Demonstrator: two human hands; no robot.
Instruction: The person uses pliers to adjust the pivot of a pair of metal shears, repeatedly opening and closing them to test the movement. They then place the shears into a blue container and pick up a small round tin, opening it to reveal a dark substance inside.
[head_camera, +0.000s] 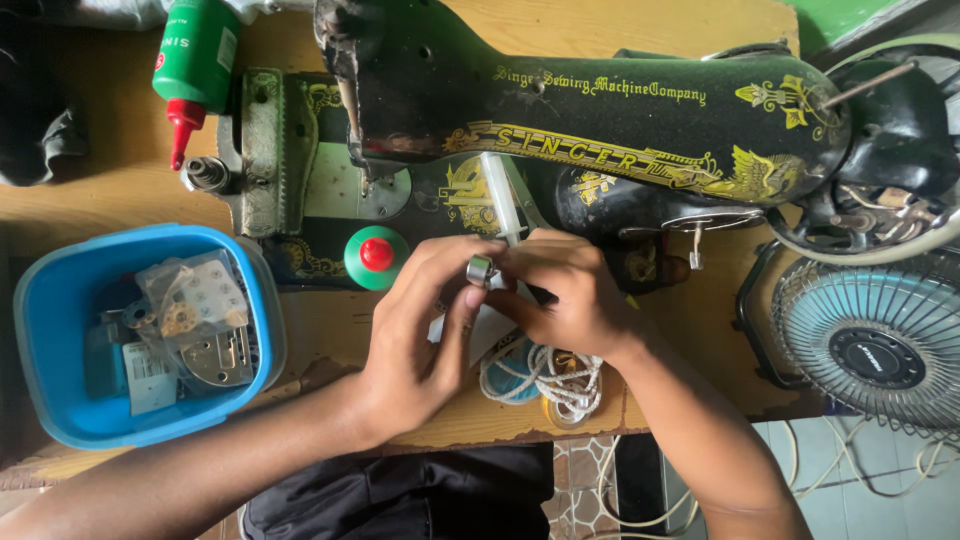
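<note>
Both hands meet before the sewing machine (600, 120): left hand (420, 330) pinches a small metal bobbin (481, 270), right hand (565, 300) grips a syringe (499, 195). The bobbin is out of the machine, not yet refitted.

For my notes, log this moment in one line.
left hand: holds small round metal bobbin | right hand: white plastic syringe | behind: black sewing machine

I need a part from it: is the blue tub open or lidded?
Open. The blue tub has no lid on it, and the plastic bags and metal parts inside show plainly from above.
</note>
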